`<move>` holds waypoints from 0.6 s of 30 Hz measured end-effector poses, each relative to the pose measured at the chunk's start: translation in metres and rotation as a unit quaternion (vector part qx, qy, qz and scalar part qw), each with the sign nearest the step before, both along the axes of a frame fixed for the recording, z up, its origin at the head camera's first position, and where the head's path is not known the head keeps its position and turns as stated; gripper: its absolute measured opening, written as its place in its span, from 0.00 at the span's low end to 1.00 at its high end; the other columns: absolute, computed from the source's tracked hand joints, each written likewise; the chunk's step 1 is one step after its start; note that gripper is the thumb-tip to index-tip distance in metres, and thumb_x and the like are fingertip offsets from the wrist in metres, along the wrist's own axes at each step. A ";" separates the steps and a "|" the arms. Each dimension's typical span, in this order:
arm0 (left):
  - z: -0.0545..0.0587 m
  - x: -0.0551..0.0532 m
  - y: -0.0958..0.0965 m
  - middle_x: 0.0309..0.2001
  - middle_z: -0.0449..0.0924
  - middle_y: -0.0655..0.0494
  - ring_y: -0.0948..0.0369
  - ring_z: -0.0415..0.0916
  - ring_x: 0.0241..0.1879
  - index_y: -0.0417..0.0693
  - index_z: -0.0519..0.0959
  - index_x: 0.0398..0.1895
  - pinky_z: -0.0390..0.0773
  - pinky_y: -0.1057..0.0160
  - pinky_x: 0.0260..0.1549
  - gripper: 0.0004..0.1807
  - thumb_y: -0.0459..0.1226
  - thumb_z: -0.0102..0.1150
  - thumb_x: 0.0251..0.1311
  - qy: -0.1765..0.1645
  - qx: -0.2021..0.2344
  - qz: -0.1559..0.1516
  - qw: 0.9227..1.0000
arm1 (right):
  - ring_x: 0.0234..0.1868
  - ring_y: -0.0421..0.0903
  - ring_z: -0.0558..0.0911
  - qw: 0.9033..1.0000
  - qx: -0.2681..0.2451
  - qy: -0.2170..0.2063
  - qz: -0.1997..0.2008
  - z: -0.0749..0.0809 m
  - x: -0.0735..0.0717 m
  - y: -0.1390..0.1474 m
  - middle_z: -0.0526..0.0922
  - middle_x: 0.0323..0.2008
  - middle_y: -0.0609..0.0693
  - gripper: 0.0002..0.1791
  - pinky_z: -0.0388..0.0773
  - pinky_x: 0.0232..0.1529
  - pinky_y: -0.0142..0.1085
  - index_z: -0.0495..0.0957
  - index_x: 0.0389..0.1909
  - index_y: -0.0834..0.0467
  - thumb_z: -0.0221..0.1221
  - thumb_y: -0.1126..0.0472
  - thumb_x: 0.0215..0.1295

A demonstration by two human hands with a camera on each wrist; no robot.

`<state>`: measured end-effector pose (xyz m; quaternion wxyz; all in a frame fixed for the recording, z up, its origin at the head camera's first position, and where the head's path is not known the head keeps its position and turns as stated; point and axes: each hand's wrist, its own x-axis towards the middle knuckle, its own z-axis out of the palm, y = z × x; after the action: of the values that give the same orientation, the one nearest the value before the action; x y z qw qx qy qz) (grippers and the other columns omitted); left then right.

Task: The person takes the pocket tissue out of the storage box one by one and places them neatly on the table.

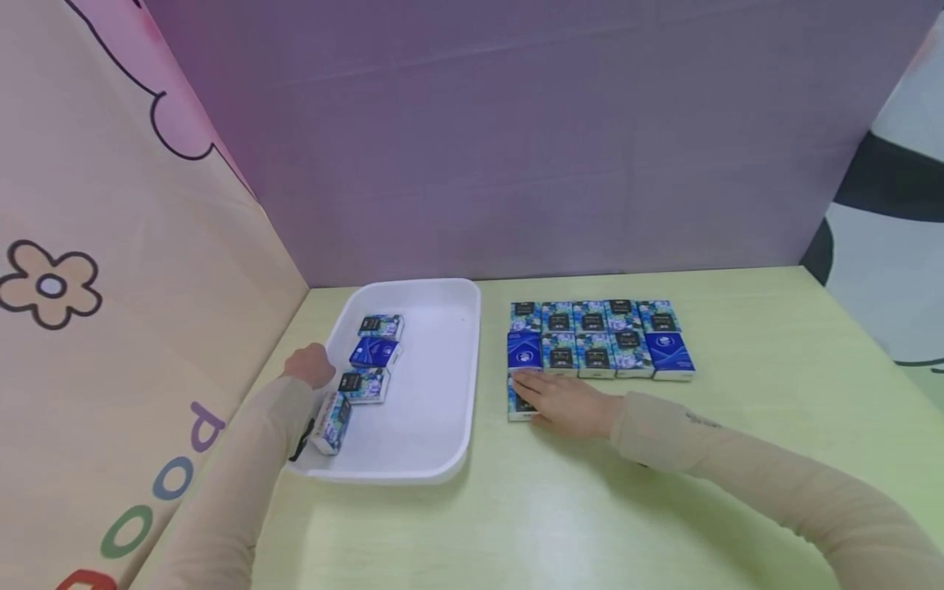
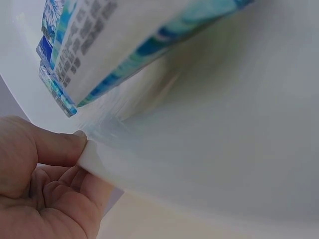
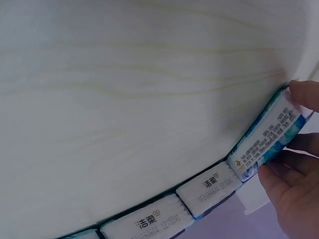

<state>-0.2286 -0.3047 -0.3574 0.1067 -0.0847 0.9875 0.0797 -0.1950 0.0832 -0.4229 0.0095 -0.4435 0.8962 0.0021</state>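
My left hand (image 1: 310, 365) is at the left side of a white plastic tray (image 1: 474, 373). In the left wrist view, its thumb and curled fingers pinch the tray's rim. Inside the tray, along that side, lie several small tissue packs, one of them a plain blue pack (image 1: 374, 352) and the nearest a floral pack (image 1: 333, 424). My right hand (image 1: 571, 403) holds a floral tissue pack (image 3: 269, 134) on the table, thumb at one side and fingers at the other. That pack lies against the near left end of the laid-out packs; the hand partly covers it from above.
Two rows of tissue packs, mostly floral like this pack (image 1: 595, 354), lie side by side on the pale green table (image 1: 774, 393) right of the tray. A blue pack (image 1: 669, 355) ends the nearer row. A purple backdrop (image 1: 516, 147) stands behind, a printed panel (image 1: 140, 328) at left.
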 end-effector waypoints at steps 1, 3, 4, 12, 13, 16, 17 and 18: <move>0.000 0.000 0.000 0.35 0.76 0.33 0.45 0.75 0.35 0.24 0.71 0.41 0.75 0.49 0.38 0.18 0.34 0.46 0.54 0.000 -0.001 0.000 1.000 | 0.67 0.56 0.59 1.000 -0.001 0.002 0.002 0.000 0.000 0.000 0.58 0.67 0.60 0.33 0.59 0.64 0.46 0.57 0.66 0.64 0.52 0.52 0.65; 0.000 0.000 -0.001 0.34 0.76 0.33 0.45 0.75 0.34 0.24 0.71 0.41 0.75 0.49 0.37 0.18 0.33 0.46 0.53 0.001 -0.003 -0.001 1.000 | 0.67 0.56 0.59 1.000 -0.004 0.004 0.005 0.001 0.000 -0.001 0.58 0.67 0.60 0.33 0.59 0.64 0.46 0.58 0.65 0.64 0.52 0.52 0.65; 0.000 0.000 -0.001 0.34 0.76 0.34 0.45 0.75 0.34 0.24 0.71 0.41 0.75 0.50 0.37 0.18 0.33 0.46 0.53 0.001 -0.004 -0.001 1.000 | 0.67 0.56 0.59 1.000 -0.006 0.004 0.006 0.002 0.000 -0.002 0.58 0.67 0.60 0.33 0.59 0.64 0.46 0.58 0.65 0.64 0.52 0.52 0.65; 0.001 0.001 0.000 0.32 0.76 0.34 0.46 0.75 0.33 0.25 0.72 0.39 0.76 0.50 0.37 0.16 0.33 0.46 0.53 0.004 -0.011 -0.005 1.000 | 0.67 0.53 0.60 0.999 -0.043 0.007 0.026 0.017 -0.001 -0.013 0.59 0.67 0.56 0.29 0.60 0.64 0.44 0.60 0.65 0.62 0.50 0.56 0.65; 0.001 0.001 0.001 0.32 0.76 0.35 0.46 0.75 0.33 0.25 0.72 0.38 0.76 0.50 0.37 0.16 0.33 0.46 0.53 0.004 -0.010 -0.005 1.000 | 0.67 0.53 0.61 0.998 -0.052 0.009 0.029 0.021 -0.002 -0.015 0.61 0.67 0.56 0.28 0.61 0.64 0.44 0.61 0.65 0.62 0.51 0.58 0.65; 0.001 0.001 0.001 0.32 0.76 0.35 0.46 0.75 0.32 0.25 0.72 0.38 0.76 0.50 0.36 0.16 0.33 0.46 0.53 0.004 -0.010 -0.008 1.000 | 0.64 0.51 0.66 0.996 -0.077 0.024 0.042 0.035 -0.002 -0.024 0.66 0.64 0.55 0.25 0.65 0.61 0.43 0.64 0.63 0.61 0.51 0.61 0.64; 0.001 0.001 0.001 0.32 0.76 0.35 0.46 0.75 0.32 0.25 0.72 0.38 0.76 0.50 0.36 0.16 0.33 0.46 0.53 0.005 -0.010 -0.008 1.000 | 0.63 0.51 0.68 0.995 -0.085 0.031 0.048 0.040 -0.002 -0.028 0.68 0.62 0.55 0.24 0.66 0.60 0.43 0.66 0.62 0.61 0.51 0.61 0.64; 0.001 0.001 0.001 0.32 0.76 0.35 0.46 0.75 0.32 0.25 0.72 0.38 0.76 0.50 0.36 0.16 0.33 0.46 0.53 0.006 -0.010 -0.008 1.000 | 0.62 0.51 0.69 0.993 -0.093 0.036 0.055 0.044 -0.002 -0.031 0.70 0.61 0.55 0.24 0.68 0.59 0.42 0.67 0.61 0.61 0.51 0.62 0.64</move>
<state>-0.2275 -0.3042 -0.3569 0.1007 -0.0773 0.9895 0.0697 -0.1972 0.0522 -0.3787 -0.0644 -0.4911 0.8663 -0.0643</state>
